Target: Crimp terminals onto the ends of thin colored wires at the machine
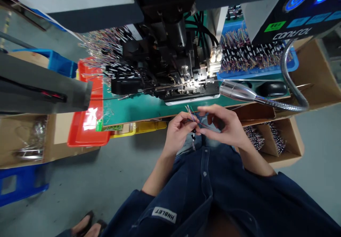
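My left hand is closed on a short multi-wire cable, pinching it between thumb and fingers. Thin coloured wires fan out above those fingertips, while the cable's dark sleeve and more fine wire ends hang below. My right hand is just to the right, its thumb and index finger apart and the other fingers bent. A few thin wires stretch toward it; whether its fingertips touch them is hard to tell. Both hands are in front of the green bench edge, below a lit black crimping machine.
A flexible metal lamp reaches in from the right. Blue tray and heaps of wired cables flank the machine. A red tray juts out at left. Cardboard box holds cables at right. Another person's feet show at lower left.
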Demonstrator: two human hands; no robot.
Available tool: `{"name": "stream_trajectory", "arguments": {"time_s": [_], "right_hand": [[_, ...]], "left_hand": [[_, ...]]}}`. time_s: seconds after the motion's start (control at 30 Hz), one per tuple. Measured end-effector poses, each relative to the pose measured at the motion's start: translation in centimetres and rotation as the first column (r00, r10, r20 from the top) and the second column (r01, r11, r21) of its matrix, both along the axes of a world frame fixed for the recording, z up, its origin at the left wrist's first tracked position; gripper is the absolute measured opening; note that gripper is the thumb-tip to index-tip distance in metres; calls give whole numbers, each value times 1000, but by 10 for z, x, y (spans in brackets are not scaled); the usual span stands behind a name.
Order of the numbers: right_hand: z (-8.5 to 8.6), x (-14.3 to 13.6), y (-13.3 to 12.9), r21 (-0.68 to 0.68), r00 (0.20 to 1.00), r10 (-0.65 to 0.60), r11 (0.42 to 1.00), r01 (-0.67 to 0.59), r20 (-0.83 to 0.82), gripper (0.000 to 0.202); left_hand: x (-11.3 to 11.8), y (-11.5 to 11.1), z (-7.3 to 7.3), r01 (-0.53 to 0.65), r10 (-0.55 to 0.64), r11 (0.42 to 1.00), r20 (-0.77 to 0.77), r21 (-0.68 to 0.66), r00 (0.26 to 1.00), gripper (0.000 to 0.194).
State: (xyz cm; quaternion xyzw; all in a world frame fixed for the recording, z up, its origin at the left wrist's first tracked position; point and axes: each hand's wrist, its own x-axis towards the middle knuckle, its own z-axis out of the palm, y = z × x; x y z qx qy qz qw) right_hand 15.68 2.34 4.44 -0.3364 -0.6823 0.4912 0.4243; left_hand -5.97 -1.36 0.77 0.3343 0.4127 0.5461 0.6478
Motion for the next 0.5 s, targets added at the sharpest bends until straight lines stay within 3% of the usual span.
{"name": "stream_trajectory", "arguments": {"time_s": [0.1,0.33,0.5], "right_hand": [[3,-7,-2,182,991,-58,983,36,118,15],[-6,-13,-9,262,980,-117,962,72,161,13],[-22,-14,-18,295,988,-88,954,47,127,14]], "left_hand": [[0,-1,2,-6,8,999,25,-47,1000,35],[2,0,10,-77,108,985,194,-157,975,39],[3,2,13,-173,211,966,201,-192,957,44]]}}
